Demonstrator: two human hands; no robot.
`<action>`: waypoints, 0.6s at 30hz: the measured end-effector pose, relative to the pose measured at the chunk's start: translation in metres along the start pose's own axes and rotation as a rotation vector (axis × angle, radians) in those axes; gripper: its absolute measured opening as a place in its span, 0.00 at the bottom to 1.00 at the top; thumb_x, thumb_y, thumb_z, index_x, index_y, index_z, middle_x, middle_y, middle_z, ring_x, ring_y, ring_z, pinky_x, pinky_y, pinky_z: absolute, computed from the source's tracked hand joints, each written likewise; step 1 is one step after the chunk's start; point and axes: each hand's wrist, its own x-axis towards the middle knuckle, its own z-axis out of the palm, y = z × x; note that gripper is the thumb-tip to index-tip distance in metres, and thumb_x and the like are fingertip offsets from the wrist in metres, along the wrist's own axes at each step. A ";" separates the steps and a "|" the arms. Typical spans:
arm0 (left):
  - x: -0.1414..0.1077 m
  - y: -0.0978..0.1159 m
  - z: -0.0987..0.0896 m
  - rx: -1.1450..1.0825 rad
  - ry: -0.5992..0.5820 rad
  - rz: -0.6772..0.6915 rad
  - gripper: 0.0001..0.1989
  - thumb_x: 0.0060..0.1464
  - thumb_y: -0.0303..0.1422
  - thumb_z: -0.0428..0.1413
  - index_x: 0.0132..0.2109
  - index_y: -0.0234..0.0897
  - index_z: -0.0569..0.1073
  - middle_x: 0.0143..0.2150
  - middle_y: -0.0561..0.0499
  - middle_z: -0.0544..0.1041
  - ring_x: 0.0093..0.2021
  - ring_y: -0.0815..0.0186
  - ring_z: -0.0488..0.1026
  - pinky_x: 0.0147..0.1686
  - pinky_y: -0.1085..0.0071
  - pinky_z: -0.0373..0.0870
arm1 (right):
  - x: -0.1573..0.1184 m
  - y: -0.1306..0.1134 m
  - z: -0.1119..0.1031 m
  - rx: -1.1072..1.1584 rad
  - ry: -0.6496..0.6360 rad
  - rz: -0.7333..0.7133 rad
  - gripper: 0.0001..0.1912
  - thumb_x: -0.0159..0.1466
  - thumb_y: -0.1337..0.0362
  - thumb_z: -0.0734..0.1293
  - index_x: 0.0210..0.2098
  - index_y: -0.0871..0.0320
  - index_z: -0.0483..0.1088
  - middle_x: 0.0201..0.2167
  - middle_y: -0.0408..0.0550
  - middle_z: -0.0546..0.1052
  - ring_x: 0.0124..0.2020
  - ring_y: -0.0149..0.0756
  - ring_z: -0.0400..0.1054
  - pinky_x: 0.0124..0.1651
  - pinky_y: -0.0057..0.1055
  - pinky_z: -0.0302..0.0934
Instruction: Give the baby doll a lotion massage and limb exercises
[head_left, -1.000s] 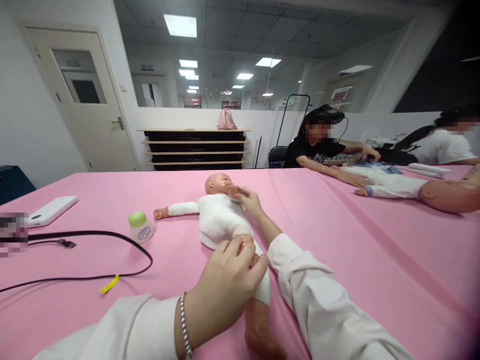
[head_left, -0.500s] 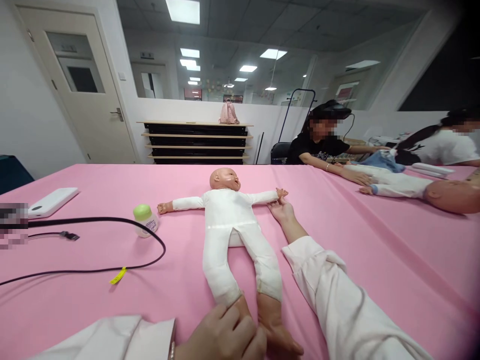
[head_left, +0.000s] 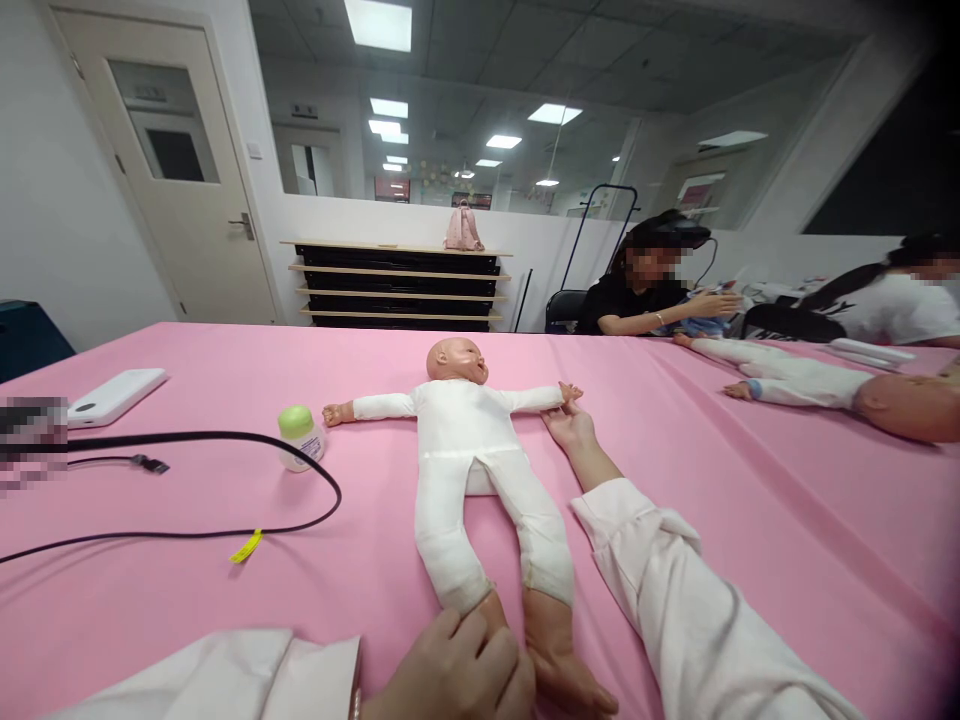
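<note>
A baby doll [head_left: 469, 420] with a white cloth body lies on its back on the pink table cover [head_left: 225, 380], arms spread and head away from me. My left hand [head_left: 461, 665] is closed round the doll's lower leg at the near edge, hiding that foot. My right hand [head_left: 571, 425] reaches to the doll's hand on the right, its fingers closed on it from below. The doll's other bare foot [head_left: 562, 660] rests beside my left hand.
Left of the doll stand a green-lidded jar [head_left: 300, 438], a black cable [head_left: 225, 436] and a white device [head_left: 118, 396]. At the right lies another doll [head_left: 817, 385]; a person in black [head_left: 637, 290] and a person in white [head_left: 900, 300] sit beyond.
The view has shifted slightly, while my hands keep their holds on the doll. The person in black has raised their hands off the other doll, with blue cloth near them.
</note>
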 end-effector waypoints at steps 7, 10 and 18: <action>-0.002 0.003 -0.006 0.165 -0.094 -0.117 0.11 0.56 0.27 0.40 0.30 0.36 0.64 0.22 0.51 0.70 0.17 0.66 0.64 0.19 0.67 0.51 | -0.002 -0.002 0.002 -0.014 0.010 0.012 0.19 0.66 0.70 0.51 0.32 0.54 0.71 0.28 0.41 0.76 0.30 0.27 0.70 0.44 0.31 0.66; -0.010 0.007 -0.007 0.253 -0.124 -0.207 0.07 0.53 0.26 0.43 0.27 0.38 0.61 0.20 0.53 0.69 0.14 0.68 0.60 0.18 0.68 0.47 | -0.003 -0.002 0.002 -0.032 0.003 0.012 0.19 0.66 0.70 0.51 0.33 0.54 0.71 0.28 0.41 0.76 0.29 0.27 0.70 0.42 0.31 0.66; 0.015 -0.047 -0.081 0.129 -0.483 -0.235 0.03 0.52 0.27 0.47 0.33 0.38 0.64 0.20 0.58 0.66 0.11 0.73 0.58 0.14 0.74 0.42 | 0.000 0.004 0.002 -0.117 0.033 -0.070 0.13 0.66 0.65 0.53 0.38 0.52 0.69 0.31 0.42 0.76 0.31 0.28 0.70 0.39 0.30 0.67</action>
